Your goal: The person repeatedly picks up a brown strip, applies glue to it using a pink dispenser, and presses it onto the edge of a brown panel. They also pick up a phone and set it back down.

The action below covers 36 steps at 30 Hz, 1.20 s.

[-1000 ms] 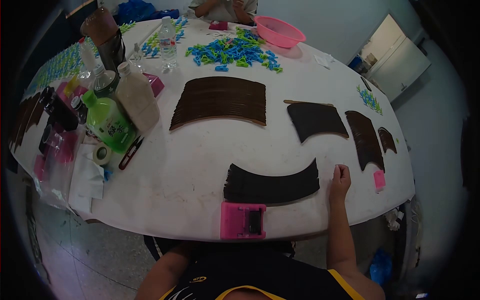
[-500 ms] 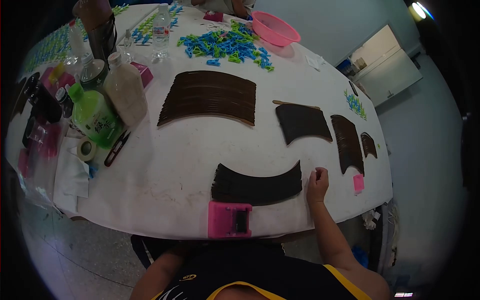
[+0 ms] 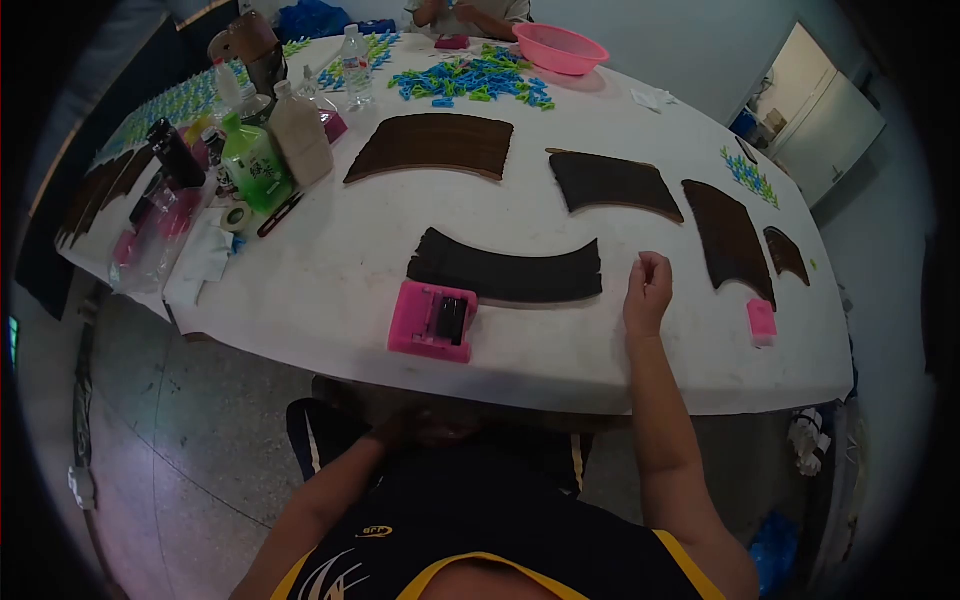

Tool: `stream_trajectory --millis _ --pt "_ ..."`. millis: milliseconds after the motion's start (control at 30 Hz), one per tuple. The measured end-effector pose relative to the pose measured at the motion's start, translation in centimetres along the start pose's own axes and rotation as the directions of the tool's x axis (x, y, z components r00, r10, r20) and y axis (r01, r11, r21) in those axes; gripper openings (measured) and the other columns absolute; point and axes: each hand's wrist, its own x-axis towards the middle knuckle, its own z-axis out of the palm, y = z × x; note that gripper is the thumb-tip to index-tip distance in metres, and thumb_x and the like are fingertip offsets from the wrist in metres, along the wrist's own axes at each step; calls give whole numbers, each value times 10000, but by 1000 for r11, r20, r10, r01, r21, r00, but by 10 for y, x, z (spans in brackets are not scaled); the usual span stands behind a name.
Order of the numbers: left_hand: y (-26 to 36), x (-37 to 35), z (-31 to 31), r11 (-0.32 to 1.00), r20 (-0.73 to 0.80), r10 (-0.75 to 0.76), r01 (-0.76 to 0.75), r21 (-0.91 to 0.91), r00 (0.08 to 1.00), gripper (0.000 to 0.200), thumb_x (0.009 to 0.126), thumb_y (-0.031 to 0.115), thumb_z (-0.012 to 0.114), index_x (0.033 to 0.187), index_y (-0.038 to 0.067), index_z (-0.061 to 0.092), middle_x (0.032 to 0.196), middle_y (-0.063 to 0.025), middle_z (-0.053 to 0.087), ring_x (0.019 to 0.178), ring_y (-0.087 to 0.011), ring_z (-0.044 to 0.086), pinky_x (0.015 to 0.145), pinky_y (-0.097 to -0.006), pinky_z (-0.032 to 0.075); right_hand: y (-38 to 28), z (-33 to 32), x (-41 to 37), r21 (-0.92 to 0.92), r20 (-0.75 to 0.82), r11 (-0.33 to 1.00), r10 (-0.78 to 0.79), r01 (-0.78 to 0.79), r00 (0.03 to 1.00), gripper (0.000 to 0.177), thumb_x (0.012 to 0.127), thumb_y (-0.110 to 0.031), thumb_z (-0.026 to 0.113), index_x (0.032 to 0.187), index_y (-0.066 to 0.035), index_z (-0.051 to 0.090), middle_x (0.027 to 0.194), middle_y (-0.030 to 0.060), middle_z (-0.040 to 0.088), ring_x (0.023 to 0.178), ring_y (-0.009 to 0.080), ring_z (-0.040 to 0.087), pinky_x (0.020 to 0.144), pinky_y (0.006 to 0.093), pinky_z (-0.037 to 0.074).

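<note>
My right hand [image 3: 649, 292] rests on the table with its fingers curled in. Nothing shows in it. Left of it lies a curved black panel [image 3: 505, 270] with ragged ends, apart from the hand. A pink block-like holder [image 3: 405, 325] with a black cylindrical part [image 3: 451, 320] touches the panel's lower left edge. My left hand [image 3: 430, 427] lies low in my lap, below the table edge. Shadow hides its fingers. Right of my right hand are a long dark brown curved panel [image 3: 728, 240] and a small pink block [image 3: 762, 318].
Farther back lie a wide brown panel [image 3: 430, 147] and a dark panel [image 3: 615, 187]; a small one [image 3: 787, 255] is at right. Blue and green clips [image 3: 470, 80] are heaped near a pink basin [image 3: 560, 50]. Bottles [image 3: 255, 165] crowd the left. Another person [image 3: 470, 18] sits opposite.
The view has tilted down and shifted, so the table sits higher. My left hand and lap have come into view. My right hand remains beside the black panel, its fingers still curled.
</note>
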Motion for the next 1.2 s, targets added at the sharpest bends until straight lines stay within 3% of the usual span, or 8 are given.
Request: stream_trajectory --millis 33,100,200,300,433,767,1100,1200 --pt "-3 -9 5 987 -194 -71 41 -154 978 618 1081 566 493 1449 85 614 1478 -259 600 1373 -391 578 1160 -495 442 3 -3 -1 118 -55 993 29 -22 998 168 1011 -92 636 1153 -5 619 981 88 626 850 200 608 784 343 532" --pt "11 -27 -26 973 -143 -175 149 -176 974 608 1086 547 487 1428 59 612 1485 -270 581 1335 -406 596 1122 -498 466 -13 -4 -2 267 -86 963 53 -28 995 150 1016 -91 628 1148 -20 614 971 78 621 842 198 604 768 345 530" --pt "67 -74 -90 888 -123 -388 334 -316 914 557 1100 489 471 1322 9 646 1367 -296 624 1214 -445 646 1035 -504 506 -119 -50 -5 940 -30 341 25 20 999 84 1021 -55 583 1105 -57 583 953 49 574 774 166 554 696 346 501" --pt "75 -103 -89 802 -183 -529 417 -428 829 548 1111 472 453 1209 -9 696 1179 -306 701 1114 -477 675 975 -521 520 -228 -108 -29 996 -30 -91 -300 3 954 55 1053 -103 582 1040 -65 544 924 58 530 702 193 549 652 352 548" --pt "85 -123 -92 807 -337 -521 323 -495 784 547 1112 472 452 1110 -10 710 1064 -293 714 1047 -474 677 923 -525 520 -279 -155 -62 848 -117 -501 -501 -177 858 198 1059 -160 591 882 -102 523 900 17 499 687 130 521 474 275 396" --pt "75 -137 -117 823 -457 -464 178 -539 759 487 1120 398 444 1100 -8 711 1022 -244 722 1008 -441 691 905 -477 533 -296 -141 -58 941 -95 -322 -547 -104 832 131 1027 -81 619 937 -87 524 900 46 510 689 153 555 515 309 504" --pt "87 -146 -160 863 -739 -319 -139 -485 594 418 1124 328 496 1160 -13 734 1031 -175 747 977 -308 715 912 -399 544 -311 -125 -50 998 -56 0 -587 69 808 148 991 6 650 998 -70 525 899 79 522 692 178 594 562 347 623" --pt "92 -137 -182 873 -783 -249 -219 -436 570 404 1122 316 506 1137 -17 734 984 -157 741 925 -286 715 871 -385 548 -245 -60 -31 819 -27 483 -506 309 862 228 932 70 607 1100 -81 579 934 91 530 735 184 547 669 328 556"
